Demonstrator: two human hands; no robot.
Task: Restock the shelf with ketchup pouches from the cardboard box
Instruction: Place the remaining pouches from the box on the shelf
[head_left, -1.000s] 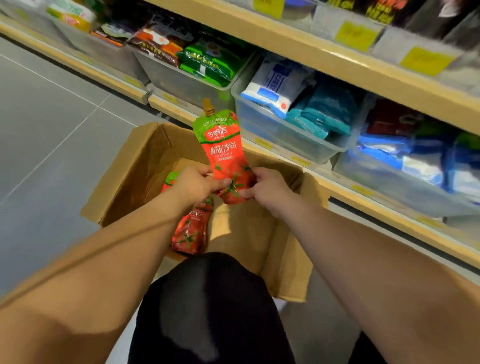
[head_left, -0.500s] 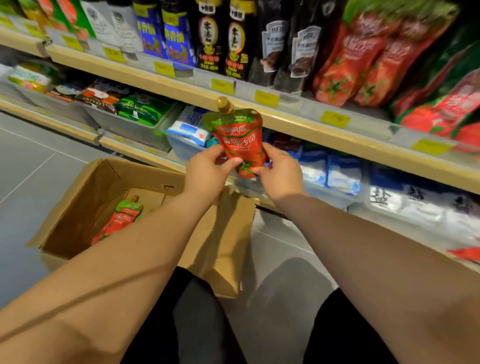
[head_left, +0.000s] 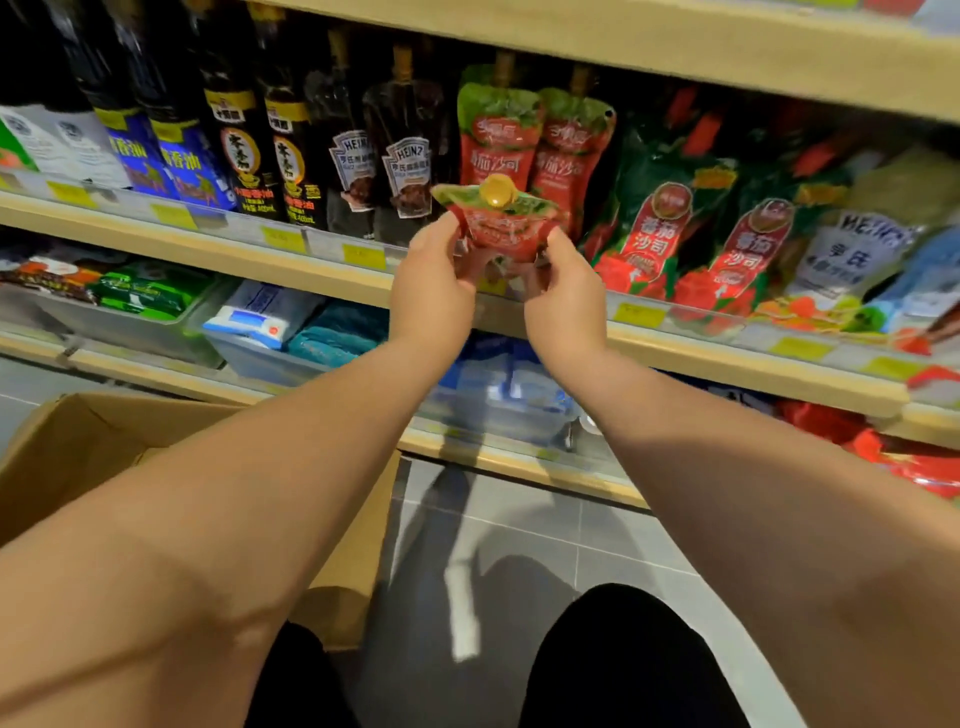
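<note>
I grip a ketchup pouch (head_left: 498, 231) with both hands: my left hand (head_left: 431, 291) pinches its left edge and my right hand (head_left: 563, 296) its right, gold cap (head_left: 497, 191) tipped toward me. It hangs just before the shelf (head_left: 234, 254), in front of two matching pouches (head_left: 496, 140) standing there. The cardboard box (head_left: 78, 447) sits low on my left.

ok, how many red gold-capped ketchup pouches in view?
3: held pouch between left hand and right hand; two shelf pouches upright behind it; more may be hidden.

A shop: price-tagged shelf (head_left: 322, 270) stocked with sauce bottles (head_left: 291, 156).
</note>
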